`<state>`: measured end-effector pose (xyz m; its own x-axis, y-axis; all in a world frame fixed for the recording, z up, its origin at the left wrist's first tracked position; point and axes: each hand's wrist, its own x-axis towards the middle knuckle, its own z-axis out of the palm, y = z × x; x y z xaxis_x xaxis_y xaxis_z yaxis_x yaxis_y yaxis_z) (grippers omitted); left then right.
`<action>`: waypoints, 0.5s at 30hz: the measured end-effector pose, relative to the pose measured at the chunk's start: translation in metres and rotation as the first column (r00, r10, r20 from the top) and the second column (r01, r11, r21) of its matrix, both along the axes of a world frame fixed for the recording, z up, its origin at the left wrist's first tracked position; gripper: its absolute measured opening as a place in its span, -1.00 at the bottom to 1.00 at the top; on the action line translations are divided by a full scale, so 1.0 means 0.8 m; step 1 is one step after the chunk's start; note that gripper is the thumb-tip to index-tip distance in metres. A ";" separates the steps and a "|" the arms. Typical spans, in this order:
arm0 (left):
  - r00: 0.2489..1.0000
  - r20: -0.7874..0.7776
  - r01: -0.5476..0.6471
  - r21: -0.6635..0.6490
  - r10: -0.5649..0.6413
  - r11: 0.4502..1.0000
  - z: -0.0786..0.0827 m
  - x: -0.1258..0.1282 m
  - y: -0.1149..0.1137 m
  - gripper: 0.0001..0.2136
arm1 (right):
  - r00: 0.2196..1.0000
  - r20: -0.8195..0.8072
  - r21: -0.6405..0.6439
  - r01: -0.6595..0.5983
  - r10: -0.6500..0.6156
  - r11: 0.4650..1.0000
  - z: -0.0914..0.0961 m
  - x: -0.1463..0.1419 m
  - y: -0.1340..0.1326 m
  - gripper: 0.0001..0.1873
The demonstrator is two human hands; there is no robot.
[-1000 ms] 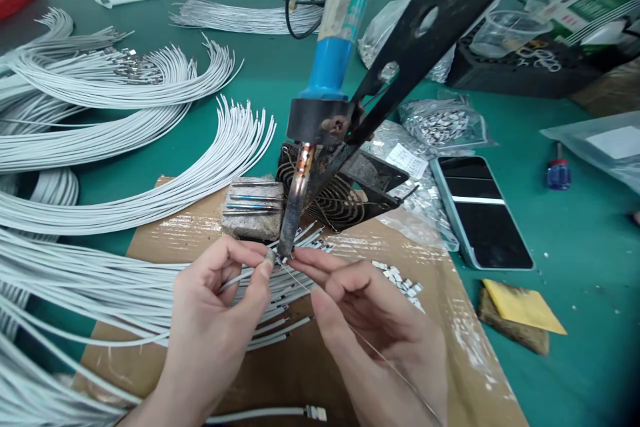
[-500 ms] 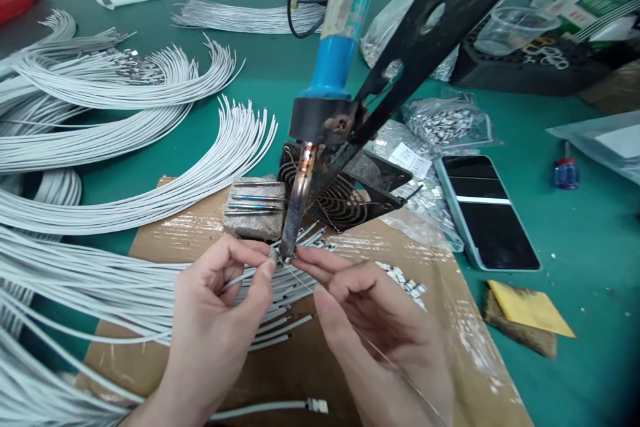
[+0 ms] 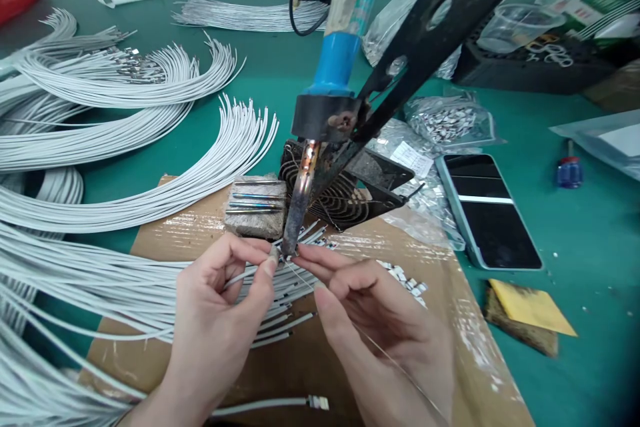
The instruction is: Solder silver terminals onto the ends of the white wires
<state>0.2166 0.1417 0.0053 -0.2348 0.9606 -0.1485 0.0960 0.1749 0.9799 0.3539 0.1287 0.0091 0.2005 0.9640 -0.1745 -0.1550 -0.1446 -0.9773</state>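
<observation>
Pinched between the thumb and forefinger of my left hand [image 3: 220, 300] is a white cable [image 3: 241, 277], its end right at the tip of a soldering iron [image 3: 299, 213]. The iron has a blue handle [image 3: 336, 60] and hangs tip-down from a black metal bracket [image 3: 440, 13]. My right hand [image 3: 385, 327] holds a thin solder wire [image 3: 385, 352] that runs from the palm up to the tip. Its fingertips are beside the tip, close to the cable end. The joint itself is mostly hidden by the iron and fingers.
Bundles of white cables [image 3: 125, 207] fill the left side. Behind the hands lie a grey block with metal rods [image 3: 255, 207] and a fan with a wire guard [image 3: 340, 197]. Small connectors [image 3: 403, 280], a phone [image 3: 493, 213], a yellow sponge [image 3: 533, 307] and a screwdriver [image 3: 570, 170] are to the right.
The whole view has shifted very slightly. Both hands keep the same grip at the iron tip, with no other visible difference.
</observation>
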 end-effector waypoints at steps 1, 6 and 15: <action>1.000 -0.002 0.000 0.001 0.000 1.000 0.000 0.000 -0.001 -0.89 | 1.000 0.002 0.002 0.002 -0.002 1.000 0.000 0.000 0.000 -0.79; 1.000 -0.016 -0.011 -0.002 0.011 1.000 -0.001 0.001 -0.001 -0.88 | 1.000 0.008 0.020 0.001 -0.001 1.000 -0.001 0.000 0.001 -0.79; 1.000 -0.022 -0.017 0.003 0.017 1.000 0.002 0.003 0.000 -0.87 | 0.999 0.032 0.033 -0.011 0.010 0.999 -0.004 0.002 0.002 -0.78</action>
<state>0.2192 0.1414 0.0066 -0.2545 0.9568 -0.1404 0.1145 0.1739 0.9781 0.3559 0.1303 0.0059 0.1949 0.9713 -0.1361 -0.1228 -0.1135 -0.9859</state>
